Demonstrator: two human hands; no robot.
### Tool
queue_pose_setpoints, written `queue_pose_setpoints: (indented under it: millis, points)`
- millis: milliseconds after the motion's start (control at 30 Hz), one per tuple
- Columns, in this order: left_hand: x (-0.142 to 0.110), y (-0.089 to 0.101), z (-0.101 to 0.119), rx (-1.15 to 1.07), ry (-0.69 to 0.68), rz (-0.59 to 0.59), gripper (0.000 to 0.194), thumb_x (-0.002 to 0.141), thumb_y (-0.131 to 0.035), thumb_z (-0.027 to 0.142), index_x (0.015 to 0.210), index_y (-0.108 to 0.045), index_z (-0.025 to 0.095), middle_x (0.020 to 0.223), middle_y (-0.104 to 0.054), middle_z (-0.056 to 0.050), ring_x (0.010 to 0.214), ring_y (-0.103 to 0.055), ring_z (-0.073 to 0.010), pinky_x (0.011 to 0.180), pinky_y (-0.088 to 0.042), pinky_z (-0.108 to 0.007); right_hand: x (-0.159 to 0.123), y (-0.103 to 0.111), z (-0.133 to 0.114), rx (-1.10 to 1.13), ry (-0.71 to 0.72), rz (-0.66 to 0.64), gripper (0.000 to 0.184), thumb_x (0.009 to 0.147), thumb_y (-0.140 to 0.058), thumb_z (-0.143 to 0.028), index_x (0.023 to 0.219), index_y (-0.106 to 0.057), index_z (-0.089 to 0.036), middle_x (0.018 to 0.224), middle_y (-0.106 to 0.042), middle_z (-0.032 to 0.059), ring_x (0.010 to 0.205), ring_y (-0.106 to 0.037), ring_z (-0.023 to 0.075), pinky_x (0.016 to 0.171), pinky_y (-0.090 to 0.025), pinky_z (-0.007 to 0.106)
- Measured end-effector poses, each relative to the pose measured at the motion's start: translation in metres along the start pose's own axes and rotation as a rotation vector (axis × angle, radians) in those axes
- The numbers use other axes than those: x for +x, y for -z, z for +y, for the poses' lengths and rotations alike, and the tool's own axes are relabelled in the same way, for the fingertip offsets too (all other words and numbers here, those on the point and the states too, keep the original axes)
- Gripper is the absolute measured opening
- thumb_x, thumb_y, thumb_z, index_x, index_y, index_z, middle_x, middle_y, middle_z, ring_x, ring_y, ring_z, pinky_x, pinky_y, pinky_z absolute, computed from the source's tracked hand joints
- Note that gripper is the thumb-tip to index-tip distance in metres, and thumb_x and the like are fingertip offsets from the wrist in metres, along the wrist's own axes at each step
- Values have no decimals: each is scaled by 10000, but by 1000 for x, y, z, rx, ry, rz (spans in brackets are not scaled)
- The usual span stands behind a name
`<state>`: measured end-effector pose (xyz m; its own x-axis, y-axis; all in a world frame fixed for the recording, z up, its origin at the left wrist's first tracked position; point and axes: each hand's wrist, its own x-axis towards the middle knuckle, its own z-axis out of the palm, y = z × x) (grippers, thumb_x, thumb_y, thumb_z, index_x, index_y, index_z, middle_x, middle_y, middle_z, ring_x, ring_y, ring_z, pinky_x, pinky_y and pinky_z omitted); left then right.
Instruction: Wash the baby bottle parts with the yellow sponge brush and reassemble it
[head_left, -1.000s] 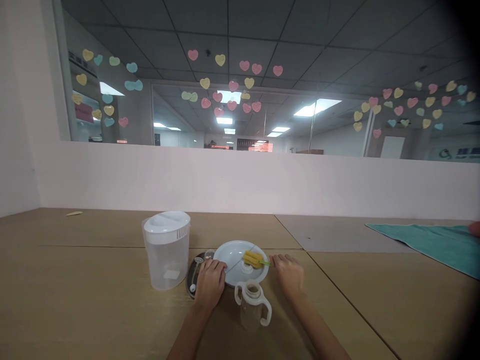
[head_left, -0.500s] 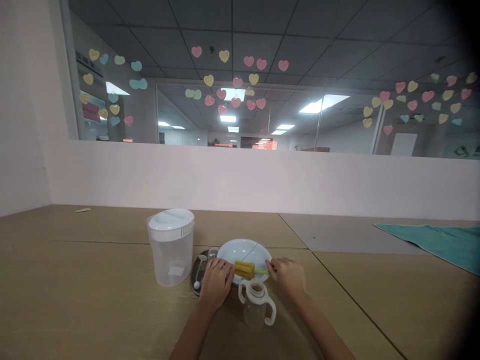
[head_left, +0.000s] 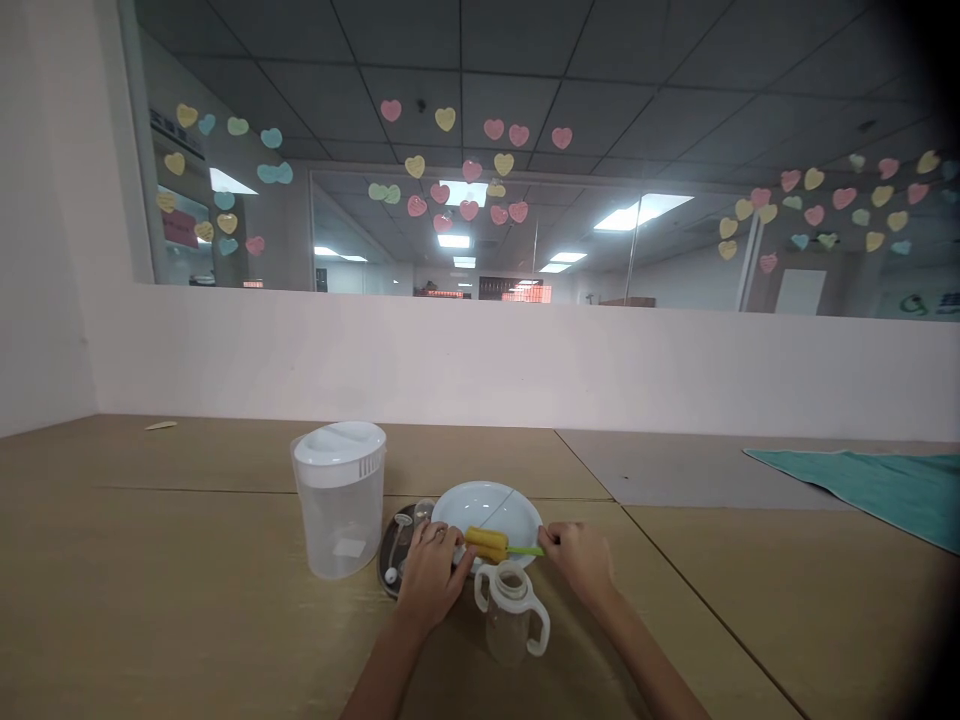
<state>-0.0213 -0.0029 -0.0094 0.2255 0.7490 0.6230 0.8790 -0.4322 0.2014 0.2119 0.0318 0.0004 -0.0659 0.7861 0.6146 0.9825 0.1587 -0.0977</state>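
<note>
A brush with a yellow sponge head [head_left: 487, 543] and a thin green handle [head_left: 525, 551] is held level over the near part of a white plate [head_left: 491, 500]. My right hand [head_left: 583, 562] pinches the end of the green handle. At the sponge's left end is my left hand [head_left: 433, 568], its fingers curled round a small pale piece that they mostly hide. Just in front of the plate, a clear cup with two white handles [head_left: 510, 615] stands upright without a lid. Left of my left hand lies a dark oval tray [head_left: 385, 565] with a white-ended straw piece [head_left: 397, 548] on it.
A tall translucent container with a white lid [head_left: 341, 500] stands left of the tray. A teal cloth [head_left: 870, 490] lies at the far right. Toward the back left is a small flat pale piece [head_left: 160, 426]. Behind the table rises a white wall [head_left: 480, 360] with a window.
The sponge head has turned a little between my hands, and its near part sits lower. Both hands stay close to where they were. The whole view has shifted slightly.
</note>
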Motion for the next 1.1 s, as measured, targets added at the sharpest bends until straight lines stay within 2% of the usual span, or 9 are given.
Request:
queue_pose_setpoints:
  millis: [200, 433, 667, 867, 1100]
  points:
    - [-1, -4, -4, -61, -31, -14, 253, 874, -434, 442, 926, -509, 206, 921, -600, -22, 963, -550, -195, 1069, -231, -496, 0, -5, 4, 51, -13, 0, 382, 830, -494, -328, 494, -628, -203, 534, -630, 19, 451, -503, 93, 454, -122, 246]
    - [-1, -5, -3, -88, -2, 35, 296, 826, -510, 413, 1050, -473, 222, 1021, -606, -30, 1023, -554, -205, 1061, -263, -497, -1, -8, 7, 167, -75, -57, 395, 827, -464, -313, 482, -600, -177, 526, -603, 15, 453, -422, 79, 472, -115, 239]
    - [-2, -6, -1, -170, 23, 1, 361, 820, -493, 327, 1153, -401, 221, 1054, -614, -41, 1026, -570, -208, 1067, -252, -517, 1, -7, 4, 223, -121, -111, 398, 824, -457, -336, 492, -594, -166, 508, -552, 14, 458, -349, 77, 481, -117, 248]
    - [-2, -5, 1, -198, 21, 11, 390, 812, -486, 289, 1188, -407, 223, 1096, -600, -50, 1035, -567, -208, 1058, -282, -499, 1, -9, 5, 253, -122, -97, 410, 822, -450, -354, 479, -573, -167, 494, -522, 1, 461, -317, 75, 476, -111, 246]
    - [0, -12, 2, -283, 60, 16, 462, 809, -478, 270, 1257, -376, 220, 1237, -520, -86, 1057, -545, -211, 1078, -243, -518, 1, -13, 8, 254, -112, -22, 437, 812, -433, -383, 452, -544, -161, 455, -476, -2, 440, -272, 74, 460, -103, 237]
